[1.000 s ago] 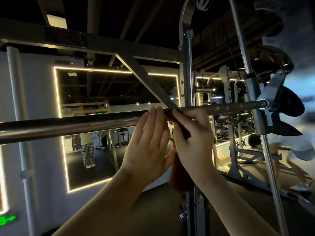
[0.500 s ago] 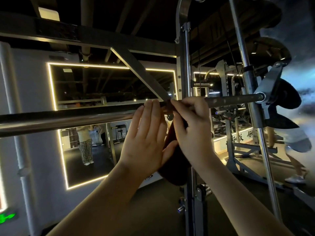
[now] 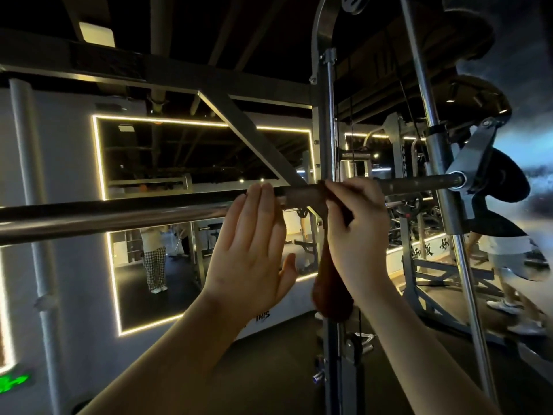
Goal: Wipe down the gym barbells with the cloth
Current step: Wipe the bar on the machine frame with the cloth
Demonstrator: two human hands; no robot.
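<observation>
Dim gym mirror (image 3: 179, 151) behind, my right hand (image 3: 356, 232), pinching the brown cloth (image 3: 330, 283) on the barbell (image 3: 119, 214), has slid toward 3 o'clock from my flat, straight-fingered left hand (image 3: 251, 250) (wiping advances).

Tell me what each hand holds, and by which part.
Right hand grips the cloth by its top end, against the barbell; the rest hangs. Left hand holds nothing, fingers straight.

Position: head-worn, single wide-angle view
Facing: forward, along the raised forearms
Nearness: close behind left hand (image 3: 251, 250) and right hand (image 3: 356, 229)
</observation>
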